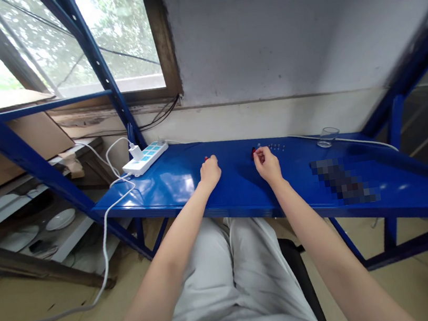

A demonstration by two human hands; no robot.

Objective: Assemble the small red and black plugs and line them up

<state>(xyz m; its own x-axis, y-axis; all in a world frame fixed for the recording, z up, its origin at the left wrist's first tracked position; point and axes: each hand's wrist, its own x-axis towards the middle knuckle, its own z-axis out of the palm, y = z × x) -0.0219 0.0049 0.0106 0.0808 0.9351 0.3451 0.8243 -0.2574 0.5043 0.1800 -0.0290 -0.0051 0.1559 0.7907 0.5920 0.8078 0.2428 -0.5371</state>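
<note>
Seated at a glossy blue sheet-metal shelf board (177, 181), both bare forearms stretched forward over light grey trousers (230, 275).

Left hand (210, 171): resting on the board left of centre, knuckles up, fingers curled in and pressed together. Small red piece (206, 158) showing just beyond the fingertips, touching or nearly touching them. Cannot tell whether pinched or merely lying against the hand; too small to make out.

Right hand (267, 164): resting on the board just right of centre, near the left hand but apart from it, fingers likewise curled in close. Small red-and-dark piece (253, 153) at the thumb side of the fingertips. Contact likely, actual pinch not resolvable.

Close beyond the right hand: short row of small dark dots (277, 147) lying on the blue surface, kind not identifiable.

Further right, near the back edge: low clear glass cup (328, 136), upright, beside a thin white cord (362, 140) running along the board.

Far left corner of the board: white multi-socket power strip (145, 158) with pale blue socket faces, one white plug inserted. White cable (105, 234) looping from it down over the edge to the tiled floor.

Left of the board, lower level: white plates (60, 219) on a grey shelf, large brown cardboard sheet (9, 152) leaning above them.

Behind: white wall, wood-framed window (120, 35) with green foliage outside.
</note>
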